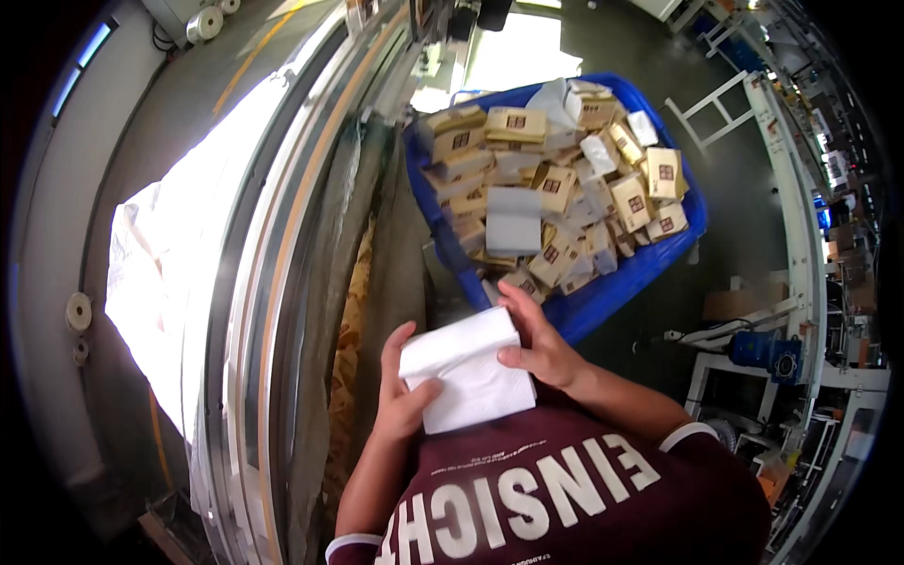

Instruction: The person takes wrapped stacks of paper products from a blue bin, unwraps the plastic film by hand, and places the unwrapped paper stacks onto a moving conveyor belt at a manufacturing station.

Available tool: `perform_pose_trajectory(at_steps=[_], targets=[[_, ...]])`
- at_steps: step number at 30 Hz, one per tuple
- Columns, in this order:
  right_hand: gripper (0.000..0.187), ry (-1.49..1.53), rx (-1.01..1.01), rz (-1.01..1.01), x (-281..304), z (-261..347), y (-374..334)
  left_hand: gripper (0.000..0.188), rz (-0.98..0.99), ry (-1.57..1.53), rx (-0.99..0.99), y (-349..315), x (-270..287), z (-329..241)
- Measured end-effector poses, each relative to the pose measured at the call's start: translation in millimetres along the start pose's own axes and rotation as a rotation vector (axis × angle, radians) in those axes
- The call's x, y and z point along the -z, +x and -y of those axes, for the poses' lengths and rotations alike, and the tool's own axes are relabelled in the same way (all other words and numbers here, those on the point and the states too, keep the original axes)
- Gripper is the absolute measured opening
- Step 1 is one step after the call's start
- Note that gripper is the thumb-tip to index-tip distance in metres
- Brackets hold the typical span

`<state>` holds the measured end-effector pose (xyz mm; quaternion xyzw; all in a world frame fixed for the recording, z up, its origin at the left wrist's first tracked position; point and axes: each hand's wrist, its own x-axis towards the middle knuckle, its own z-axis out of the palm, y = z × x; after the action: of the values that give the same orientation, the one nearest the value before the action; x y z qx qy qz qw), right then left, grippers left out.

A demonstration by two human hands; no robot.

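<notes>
Factory floor, by the look of it. Ahead of left hand (401, 403) and right hand (551, 356): big blue bin (621, 294) heaped with near-identical beige packs (516, 124). Left of the hands: long metal rails (271, 282), then a yellow floor line (247, 64) and white rolls (79, 312) near the wall. Right of the hands: white steel framing (782, 169), blue motor (751, 349) low down. Far-right edge is dark and warped; probably more machinery.
</notes>
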<state>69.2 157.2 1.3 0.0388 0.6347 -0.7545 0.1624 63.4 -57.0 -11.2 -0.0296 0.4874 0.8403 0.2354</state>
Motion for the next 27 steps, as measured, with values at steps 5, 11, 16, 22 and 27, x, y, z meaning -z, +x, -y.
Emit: perform_pose_trajectory(at_steps=[5, 11, 16, 22, 27], targets=[[0.087, 0.235, -0.07, 0.276, 15.8, 23.3, 14.5, 0.077, -0.049, 0.172, -0.082, 8.3, -14.8, -25.7], [0.064, -0.539, 0.411, 0.184, 1.0, 82.8, 4.4, 0.101, 0.071, -0.003, -0.316, -2.6, -0.2, -43.0], [0.032, -1.016, 1.383, 0.6, -43.0, 127.1, 17.6, 0.1, 0.23, -0.222, 0.171, -47.9, 15.0, -65.8], [0.019, -0.822, 1.506, 0.602, -51.7, 106.2, 22.3, 0.094, 0.182, -0.21, 0.143, -61.2, 1.9, -97.7], [0.018, -0.769, 1.6, 0.509, -50.7, 86.9, 28.0, 0.08, -0.256, -0.196, 0.211, -53.9, -44.0, -108.8]])
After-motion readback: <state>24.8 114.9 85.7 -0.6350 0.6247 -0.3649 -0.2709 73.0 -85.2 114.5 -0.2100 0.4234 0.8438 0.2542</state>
